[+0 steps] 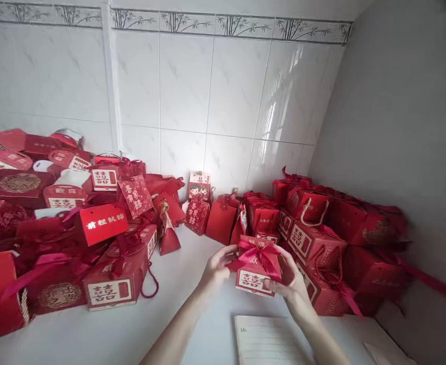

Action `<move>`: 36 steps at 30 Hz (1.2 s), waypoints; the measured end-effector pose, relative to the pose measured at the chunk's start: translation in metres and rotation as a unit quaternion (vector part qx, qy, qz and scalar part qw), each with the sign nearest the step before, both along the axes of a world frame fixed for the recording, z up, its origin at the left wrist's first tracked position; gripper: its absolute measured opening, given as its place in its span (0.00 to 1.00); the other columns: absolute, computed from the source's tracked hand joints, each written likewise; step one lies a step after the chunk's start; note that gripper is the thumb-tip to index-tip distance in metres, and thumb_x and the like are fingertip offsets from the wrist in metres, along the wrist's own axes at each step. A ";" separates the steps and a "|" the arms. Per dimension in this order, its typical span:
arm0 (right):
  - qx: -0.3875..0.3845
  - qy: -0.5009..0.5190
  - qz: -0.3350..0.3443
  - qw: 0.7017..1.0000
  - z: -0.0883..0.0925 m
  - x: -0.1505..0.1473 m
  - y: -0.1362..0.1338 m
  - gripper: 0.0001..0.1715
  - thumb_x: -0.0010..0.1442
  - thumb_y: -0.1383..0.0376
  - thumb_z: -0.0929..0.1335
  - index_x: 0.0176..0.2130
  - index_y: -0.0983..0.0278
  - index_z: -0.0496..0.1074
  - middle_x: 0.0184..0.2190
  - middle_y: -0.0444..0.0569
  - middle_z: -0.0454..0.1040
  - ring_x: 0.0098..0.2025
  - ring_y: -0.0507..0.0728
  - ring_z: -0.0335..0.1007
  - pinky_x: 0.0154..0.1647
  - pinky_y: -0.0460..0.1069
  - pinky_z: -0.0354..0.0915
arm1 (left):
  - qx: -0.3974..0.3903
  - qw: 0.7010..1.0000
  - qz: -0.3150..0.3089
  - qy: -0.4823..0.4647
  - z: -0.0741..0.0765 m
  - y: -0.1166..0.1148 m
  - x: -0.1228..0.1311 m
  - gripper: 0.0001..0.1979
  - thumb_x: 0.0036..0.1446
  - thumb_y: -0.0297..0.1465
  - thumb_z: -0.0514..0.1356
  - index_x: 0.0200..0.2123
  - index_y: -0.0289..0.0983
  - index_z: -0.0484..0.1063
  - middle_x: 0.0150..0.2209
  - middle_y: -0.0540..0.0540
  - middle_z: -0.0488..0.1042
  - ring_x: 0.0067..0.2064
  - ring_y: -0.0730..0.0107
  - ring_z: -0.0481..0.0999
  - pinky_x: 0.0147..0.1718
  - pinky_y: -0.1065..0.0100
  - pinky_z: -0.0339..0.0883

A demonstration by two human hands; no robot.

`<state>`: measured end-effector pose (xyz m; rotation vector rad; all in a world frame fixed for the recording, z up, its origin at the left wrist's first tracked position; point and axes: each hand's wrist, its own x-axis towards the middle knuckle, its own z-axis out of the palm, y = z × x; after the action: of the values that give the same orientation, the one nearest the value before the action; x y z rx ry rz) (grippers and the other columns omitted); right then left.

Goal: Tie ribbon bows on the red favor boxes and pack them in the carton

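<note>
Between my two hands is a small red gift box with a white double-happiness label on its front and a crimson ribbon bow tied on top. My left hand grips the box at its left side, partly behind the bow's loop. On the right side, my right hand holds it with the thumb across the front label. The box is above the white table, in front of other red boxes. Some of the fingers are hidden behind the box.
Many red gift boxes crowd the left side. More are stacked along the right wall, one with a rope handle. An open lined notebook lies at the front of the white table. A tiled wall stands behind.
</note>
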<state>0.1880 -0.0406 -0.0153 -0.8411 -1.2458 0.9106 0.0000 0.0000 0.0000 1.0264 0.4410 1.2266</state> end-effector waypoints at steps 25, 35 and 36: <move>0.149 -0.180 -0.074 0.969 0.003 -0.014 -0.007 0.39 0.47 0.67 0.72 0.55 0.55 0.57 0.61 0.53 0.49 0.62 0.65 0.47 0.59 0.63 0.52 | 0.250 0.903 0.280 0.211 0.008 -0.024 0.007 0.08 0.54 0.32 0.58 0.37 0.38 0.67 0.39 0.44 0.69 0.42 0.65 0.71 0.40 0.66 0.66; 0.220 -0.203 -0.136 0.944 0.011 -0.026 -0.025 0.36 0.49 0.69 0.71 0.55 0.55 0.58 0.61 0.54 0.48 0.62 0.65 0.49 0.55 0.61 0.61 | 0.453 0.760 0.435 0.167 0.014 -0.038 0.009 0.06 0.53 0.21 0.58 0.31 0.37 0.65 0.28 0.51 0.67 0.33 0.73 0.68 0.33 0.70 0.65; 0.230 -0.205 -0.143 0.941 0.012 -0.027 -0.027 0.36 0.49 0.69 0.71 0.55 0.56 0.58 0.61 0.54 0.48 0.61 0.66 0.50 0.55 0.61 0.61 | 0.495 0.737 0.431 0.162 0.015 -0.040 0.008 0.07 0.52 0.20 0.59 0.31 0.37 0.65 0.27 0.51 0.67 0.32 0.73 0.68 0.33 0.69 0.64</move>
<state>0.1612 -0.0674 -0.0036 -0.8242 -1.5636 0.1898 0.0084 -0.0404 0.0152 2.1126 0.5649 2.2425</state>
